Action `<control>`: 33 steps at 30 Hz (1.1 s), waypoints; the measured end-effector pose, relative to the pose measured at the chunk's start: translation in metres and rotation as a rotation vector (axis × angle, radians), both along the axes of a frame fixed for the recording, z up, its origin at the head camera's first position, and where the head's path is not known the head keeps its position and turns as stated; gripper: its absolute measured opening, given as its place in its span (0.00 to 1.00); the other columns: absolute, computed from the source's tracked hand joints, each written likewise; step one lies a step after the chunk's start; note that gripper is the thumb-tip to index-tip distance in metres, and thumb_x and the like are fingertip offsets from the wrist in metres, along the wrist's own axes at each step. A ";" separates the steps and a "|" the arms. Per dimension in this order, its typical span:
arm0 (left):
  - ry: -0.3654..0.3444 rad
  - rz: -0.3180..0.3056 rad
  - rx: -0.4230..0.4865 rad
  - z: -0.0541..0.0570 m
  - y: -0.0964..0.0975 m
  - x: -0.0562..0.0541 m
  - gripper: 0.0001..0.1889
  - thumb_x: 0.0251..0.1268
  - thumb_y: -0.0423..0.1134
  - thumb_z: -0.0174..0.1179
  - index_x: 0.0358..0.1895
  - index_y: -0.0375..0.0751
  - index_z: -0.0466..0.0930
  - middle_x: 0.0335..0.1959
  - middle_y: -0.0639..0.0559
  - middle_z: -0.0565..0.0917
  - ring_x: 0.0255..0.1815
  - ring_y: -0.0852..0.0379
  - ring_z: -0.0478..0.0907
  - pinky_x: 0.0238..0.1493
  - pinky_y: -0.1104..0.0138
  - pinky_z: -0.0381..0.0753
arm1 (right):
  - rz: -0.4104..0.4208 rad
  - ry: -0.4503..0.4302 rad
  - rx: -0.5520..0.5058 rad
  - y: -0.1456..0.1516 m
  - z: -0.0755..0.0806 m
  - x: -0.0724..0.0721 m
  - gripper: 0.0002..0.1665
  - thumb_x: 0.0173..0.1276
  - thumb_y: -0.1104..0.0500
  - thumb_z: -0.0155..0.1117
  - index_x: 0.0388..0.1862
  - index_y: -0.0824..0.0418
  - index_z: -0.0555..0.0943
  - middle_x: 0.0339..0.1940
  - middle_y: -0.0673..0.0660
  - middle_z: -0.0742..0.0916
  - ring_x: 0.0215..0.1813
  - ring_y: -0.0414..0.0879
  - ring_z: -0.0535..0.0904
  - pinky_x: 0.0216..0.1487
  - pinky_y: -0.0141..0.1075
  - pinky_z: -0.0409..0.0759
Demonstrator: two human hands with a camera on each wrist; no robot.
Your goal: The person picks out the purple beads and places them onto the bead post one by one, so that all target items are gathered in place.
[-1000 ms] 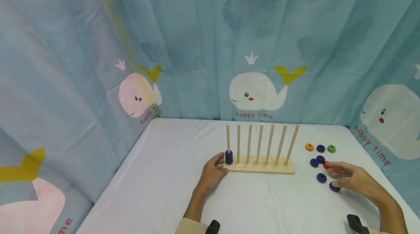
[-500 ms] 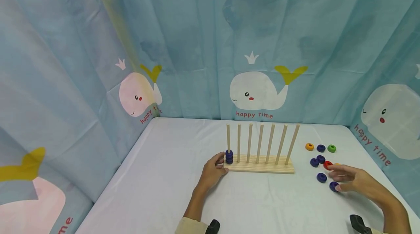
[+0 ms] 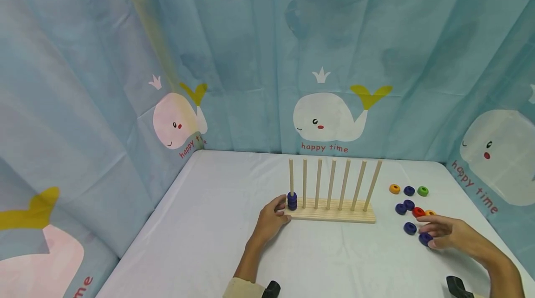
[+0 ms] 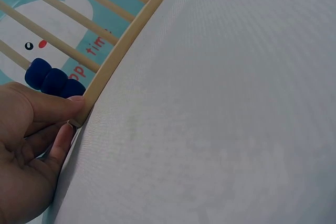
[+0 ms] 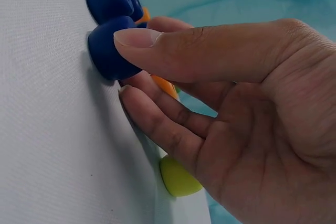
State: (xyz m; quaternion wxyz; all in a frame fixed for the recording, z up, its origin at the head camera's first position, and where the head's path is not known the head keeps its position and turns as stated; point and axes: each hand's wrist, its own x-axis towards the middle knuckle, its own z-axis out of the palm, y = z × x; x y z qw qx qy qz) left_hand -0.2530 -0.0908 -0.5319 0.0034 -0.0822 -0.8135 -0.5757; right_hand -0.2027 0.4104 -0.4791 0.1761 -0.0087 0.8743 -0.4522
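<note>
Presently grips the rack (image 3: 334, 215) by its left end, just beside three stacked beads (image 3: 292, 201), with the left hand (image 3: 268, 222); pinches a loose blue bead (image 3: 424, 239), right of the rack, with the right hand (image 3: 457, 236).

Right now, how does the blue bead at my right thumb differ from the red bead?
Hold: the blue bead is pinched by your right hand; the red bead lies on the table, outside that grip.
Place: the blue bead is nearer you, the red bead farther away.
Colour: one dark blue, one red.
Shared: both are rounded and off the wooden rack.
</note>
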 end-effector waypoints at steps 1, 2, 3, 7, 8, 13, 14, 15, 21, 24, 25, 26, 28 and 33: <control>-0.001 0.000 -0.001 0.000 0.000 0.000 0.33 0.57 0.30 0.67 0.69 0.42 0.70 0.62 0.47 0.76 0.57 0.53 0.76 0.56 0.67 0.78 | -0.007 -0.003 0.008 0.000 0.000 0.000 0.45 0.53 0.63 0.74 0.67 0.75 0.66 0.51 0.64 0.84 0.49 0.51 0.81 0.46 0.36 0.84; 0.000 0.001 -0.002 0.000 0.000 0.000 0.33 0.57 0.30 0.67 0.69 0.42 0.70 0.62 0.47 0.76 0.57 0.53 0.76 0.55 0.67 0.78 | -0.014 -0.002 0.019 0.000 -0.001 0.000 0.45 0.53 0.62 0.74 0.68 0.74 0.67 0.51 0.63 0.84 0.50 0.51 0.81 0.46 0.36 0.84; 0.001 0.001 -0.003 0.000 0.000 0.000 0.33 0.57 0.30 0.67 0.69 0.42 0.70 0.62 0.47 0.76 0.56 0.53 0.76 0.55 0.67 0.78 | -0.021 0.003 0.030 -0.001 -0.001 0.000 0.44 0.54 0.60 0.75 0.67 0.73 0.67 0.52 0.63 0.84 0.50 0.52 0.81 0.46 0.37 0.84; 0.005 0.002 -0.008 0.001 0.000 0.000 0.33 0.57 0.30 0.67 0.68 0.42 0.70 0.62 0.47 0.76 0.56 0.53 0.77 0.55 0.67 0.78 | -0.037 0.028 0.090 -0.002 -0.002 -0.001 0.43 0.57 0.53 0.74 0.67 0.70 0.69 0.54 0.64 0.83 0.54 0.59 0.79 0.49 0.46 0.83; 0.007 0.000 -0.011 0.001 0.000 0.000 0.33 0.57 0.30 0.67 0.69 0.42 0.69 0.62 0.47 0.76 0.56 0.53 0.77 0.55 0.67 0.78 | -0.042 0.032 0.103 -0.002 -0.002 -0.002 0.42 0.58 0.51 0.73 0.67 0.69 0.70 0.55 0.65 0.83 0.55 0.61 0.78 0.49 0.49 0.82; 0.000 0.000 -0.011 0.000 0.000 0.000 0.33 0.58 0.30 0.67 0.69 0.42 0.69 0.63 0.48 0.76 0.57 0.53 0.76 0.56 0.67 0.78 | -0.067 0.033 0.130 -0.001 -0.001 -0.002 0.41 0.62 0.46 0.69 0.68 0.67 0.70 0.59 0.68 0.80 0.60 0.69 0.73 0.46 0.58 0.80; 0.000 0.000 -0.010 0.000 0.000 0.000 0.33 0.57 0.30 0.66 0.69 0.42 0.69 0.62 0.48 0.76 0.57 0.53 0.76 0.56 0.67 0.78 | -0.069 0.038 0.131 -0.001 0.000 -0.003 0.42 0.62 0.46 0.68 0.68 0.67 0.69 0.61 0.69 0.79 0.61 0.70 0.72 0.46 0.58 0.81; 0.003 0.000 -0.010 0.000 0.000 0.000 0.33 0.57 0.30 0.67 0.69 0.42 0.69 0.62 0.48 0.76 0.57 0.53 0.76 0.56 0.67 0.78 | -0.073 0.043 0.128 -0.001 0.000 -0.003 0.42 0.62 0.45 0.68 0.68 0.68 0.69 0.62 0.69 0.78 0.62 0.70 0.71 0.46 0.57 0.81; 0.015 0.003 -0.012 0.000 0.000 -0.001 0.33 0.57 0.30 0.67 0.68 0.43 0.70 0.61 0.48 0.77 0.56 0.54 0.77 0.55 0.66 0.78 | -0.131 0.062 0.143 -0.003 0.004 -0.005 0.49 0.61 0.37 0.67 0.70 0.67 0.67 0.69 0.75 0.68 0.64 0.72 0.67 0.48 0.61 0.79; 0.013 0.003 -0.009 0.001 0.000 0.000 0.33 0.57 0.30 0.67 0.68 0.43 0.70 0.60 0.48 0.77 0.56 0.54 0.76 0.55 0.67 0.78 | -0.156 0.116 0.137 -0.006 0.004 -0.006 0.48 0.63 0.38 0.65 0.70 0.68 0.66 0.68 0.75 0.68 0.64 0.73 0.66 0.48 0.66 0.76; 0.013 0.002 -0.008 0.000 0.000 0.000 0.33 0.57 0.30 0.67 0.68 0.43 0.70 0.60 0.48 0.77 0.56 0.54 0.76 0.55 0.67 0.78 | -0.164 0.136 0.131 -0.007 0.005 -0.006 0.48 0.64 0.38 0.65 0.70 0.69 0.65 0.68 0.75 0.68 0.64 0.74 0.66 0.48 0.68 0.74; 0.013 0.001 -0.007 0.000 0.000 0.000 0.33 0.57 0.30 0.67 0.68 0.43 0.70 0.60 0.48 0.77 0.56 0.54 0.76 0.55 0.67 0.78 | -0.176 0.154 0.124 -0.009 0.005 -0.006 0.48 0.64 0.38 0.64 0.70 0.69 0.65 0.68 0.75 0.69 0.64 0.74 0.65 0.49 0.70 0.72; 0.020 -0.001 -0.005 0.000 0.000 0.000 0.33 0.57 0.30 0.67 0.68 0.42 0.70 0.59 0.48 0.77 0.56 0.54 0.76 0.55 0.66 0.78 | -0.181 0.186 0.106 -0.012 0.007 -0.005 0.47 0.65 0.39 0.64 0.70 0.70 0.65 0.67 0.75 0.70 0.65 0.75 0.63 0.50 0.72 0.69; 0.014 0.001 -0.014 0.000 0.000 0.001 0.33 0.57 0.30 0.66 0.69 0.42 0.70 0.59 0.48 0.78 0.56 0.54 0.77 0.55 0.67 0.78 | -0.191 0.223 0.084 -0.021 0.010 -0.006 0.44 0.66 0.39 0.63 0.68 0.70 0.69 0.66 0.74 0.72 0.66 0.73 0.63 0.51 0.73 0.67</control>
